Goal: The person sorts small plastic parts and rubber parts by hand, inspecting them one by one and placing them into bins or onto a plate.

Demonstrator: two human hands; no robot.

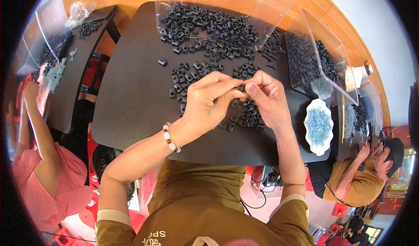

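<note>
Above the table's middle, my left hand (211,95) and my right hand (267,98) meet at the fingertips. Between them they pinch a small black plastic part (240,88), mostly covered by the fingers. Whether a second, smaller piece is in the right fingers I cannot tell. Loose black plastic parts (248,117) lie beneath and around both hands. A larger heap of such parts (209,25) spreads at the far side, inside and before a clear plastic bin. To the right of my right hand, a white scalloped dish (308,134) holds many small silvery-blue pieces, perhaps springs.
The dark table (131,88) has rounded corners. A clear bin (321,67) of black parts stands at its far right, next to thin black pieces (273,47). One person in pink (52,185) sits at the left, another in tan (360,182) at the right. Cables hang below the table.
</note>
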